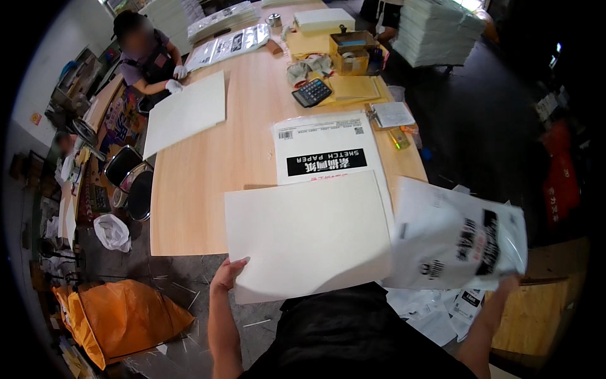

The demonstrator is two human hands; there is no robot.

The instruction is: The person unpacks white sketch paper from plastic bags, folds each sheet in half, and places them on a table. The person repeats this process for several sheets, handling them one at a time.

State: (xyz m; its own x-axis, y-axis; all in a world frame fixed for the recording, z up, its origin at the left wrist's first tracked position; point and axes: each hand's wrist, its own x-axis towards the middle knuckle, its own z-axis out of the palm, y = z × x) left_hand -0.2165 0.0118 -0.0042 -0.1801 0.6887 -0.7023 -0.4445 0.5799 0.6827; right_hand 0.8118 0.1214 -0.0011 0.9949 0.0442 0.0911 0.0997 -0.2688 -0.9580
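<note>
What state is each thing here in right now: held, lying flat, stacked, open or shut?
Left hand: gripping the blank sheet stack's corner.
Blank sheet stack: held, overhanging the table edge.
Right hand: holding the plastic bag, blurred.
Plastic bag: lifted off the table, crumpled.
Printed pack: lying flat, partly covered.
Calculator: lying face up.
Cardboard box: open.
White board: flat, under a co-worker's gloved hand.

- Left hand at 7 o'clock, gripping corner of blank white paper stack.
- Right hand at 4 o'clock, clutching blurred printed plastic bag.
- Calculator at 12 o'clock on wooden desk.
</note>
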